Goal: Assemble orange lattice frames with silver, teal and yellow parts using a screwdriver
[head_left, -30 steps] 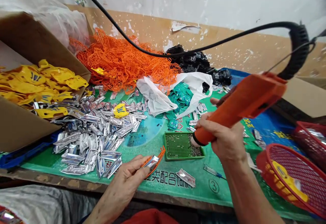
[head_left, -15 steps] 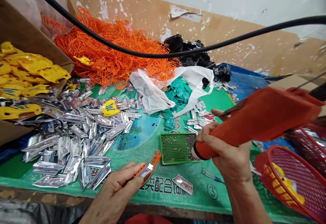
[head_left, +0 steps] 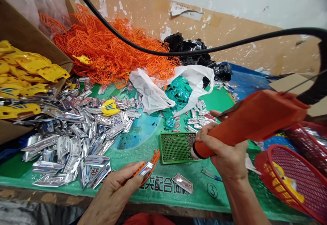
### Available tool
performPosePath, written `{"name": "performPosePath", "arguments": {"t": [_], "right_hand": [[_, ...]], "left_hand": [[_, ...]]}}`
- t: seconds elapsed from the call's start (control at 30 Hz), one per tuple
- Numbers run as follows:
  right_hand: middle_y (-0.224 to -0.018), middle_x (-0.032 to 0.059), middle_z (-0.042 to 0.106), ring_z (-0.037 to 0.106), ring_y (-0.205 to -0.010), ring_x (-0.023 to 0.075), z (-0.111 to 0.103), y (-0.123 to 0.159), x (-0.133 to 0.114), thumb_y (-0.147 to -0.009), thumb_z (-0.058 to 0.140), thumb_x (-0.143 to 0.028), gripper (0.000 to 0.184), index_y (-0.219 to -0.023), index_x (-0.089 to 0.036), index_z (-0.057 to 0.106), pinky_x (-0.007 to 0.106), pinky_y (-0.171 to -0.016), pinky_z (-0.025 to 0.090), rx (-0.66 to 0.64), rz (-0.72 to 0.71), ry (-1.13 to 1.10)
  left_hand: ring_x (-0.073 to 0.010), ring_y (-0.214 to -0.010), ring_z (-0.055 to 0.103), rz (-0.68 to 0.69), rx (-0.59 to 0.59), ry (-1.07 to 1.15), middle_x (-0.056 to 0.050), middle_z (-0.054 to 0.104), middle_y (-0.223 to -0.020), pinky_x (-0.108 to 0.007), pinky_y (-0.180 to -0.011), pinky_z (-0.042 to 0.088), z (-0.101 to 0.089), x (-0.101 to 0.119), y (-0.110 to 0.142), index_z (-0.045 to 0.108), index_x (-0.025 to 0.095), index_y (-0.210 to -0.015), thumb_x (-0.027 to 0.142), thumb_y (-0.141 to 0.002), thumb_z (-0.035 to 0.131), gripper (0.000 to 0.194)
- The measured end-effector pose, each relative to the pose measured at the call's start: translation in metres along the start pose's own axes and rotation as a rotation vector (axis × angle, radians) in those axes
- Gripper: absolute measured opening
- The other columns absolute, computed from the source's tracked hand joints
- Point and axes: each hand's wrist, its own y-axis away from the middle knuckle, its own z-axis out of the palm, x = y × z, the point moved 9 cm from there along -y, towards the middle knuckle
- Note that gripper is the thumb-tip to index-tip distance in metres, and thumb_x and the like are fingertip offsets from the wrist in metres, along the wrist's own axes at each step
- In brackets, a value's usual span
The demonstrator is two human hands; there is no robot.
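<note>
My left hand is closed on an orange plastic frame with a shiny silver plate lying against it. My right hand wraps round a power screwdriver in a red-orange cover, its cable rising at the right. The screwdriver's pale nose points down at the right end of a green perforated tray, where small metal screws are heaped; the tip itself is hidden. Between the hands, a single silver plate lies on the green mat.
Silver plates are heaped at left, beside yellow parts in a carton. Orange frames pile up behind. A white bag holds green parts; black parts lie beyond. A red basket stands right. A black cable crosses above.
The rear of the screwdriver has swung slightly left and down, while its nose stays over the screws. The black cable has shifted with it. The left hand is almost still.
</note>
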Motion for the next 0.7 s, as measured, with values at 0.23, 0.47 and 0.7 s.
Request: {"name": "performPosePath", "arguments": {"t": [0.23, 0.47, 0.7], "right_hand": [[-0.066, -0.0027, 0.057, 0.057, -0.058, 0.0149, 0.001, 0.002, 0.001, -0.069, 0.07, -0.023, 0.038, -0.104, -0.021, 0.058, 0.034, -0.055, 0.051, -0.009, -0.024, 0.002], [-0.068, -0.0021, 0.057, 0.057, -0.059, 0.0154, 0.0, 0.004, -0.004, -0.069, 0.071, -0.025, 0.04, -0.106, -0.022, 0.058, 0.035, -0.056, 0.051, -0.015, -0.022, -0.005], [-0.067, -0.0011, 0.057, 0.057, -0.057, 0.016, -0.005, 0.0, -0.022, -0.069, 0.071, -0.028, 0.031, -0.097, -0.02, 0.06, 0.037, -0.057, 0.051, 0.02, -0.053, -0.026]], "left_hand": [[-0.0229, -0.092, 0.059, 0.017, 0.01, -0.062, -0.002, 0.072, -0.102, -0.029, -0.077, 0.049, 0.0, 0.009, 0.002, 0.073, 0.028, -0.11, 0.045, -0.086, 0.055, 0.034], [-0.0214, -0.091, 0.058, 0.024, -0.05, -0.097, -0.002, 0.07, -0.102, -0.03, -0.08, 0.047, 0.008, 0.014, 0.004, 0.074, 0.026, -0.106, 0.046, -0.088, 0.052, 0.035], [-0.0213, -0.091, 0.057, 0.034, -0.057, -0.057, -0.002, 0.071, -0.098, -0.029, -0.081, 0.044, 0.012, 0.015, 0.006, 0.075, 0.026, -0.106, 0.043, -0.087, 0.053, 0.034]]}}
